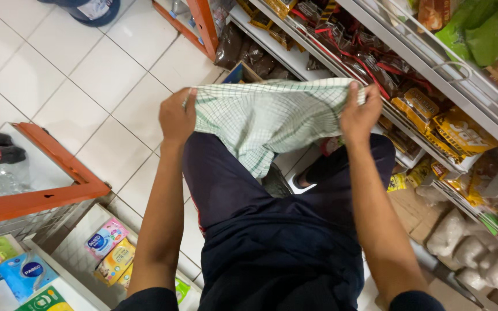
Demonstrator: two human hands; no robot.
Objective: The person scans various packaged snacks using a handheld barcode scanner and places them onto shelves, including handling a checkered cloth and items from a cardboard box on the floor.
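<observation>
While arms extend | left hand (177,117) & right hand (359,112) grip cloth (266,115)

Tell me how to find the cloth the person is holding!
Look at the white tiled floor beside the snack shelves. Above the person's dark trousers, the left hand and right hand stretch the cloth between them. It alone is pale green with a thin checked grid.

Both arms outstretched, left hand (177,115) and right hand (359,112) level (fingers pinched closed), well apart.
</observation>
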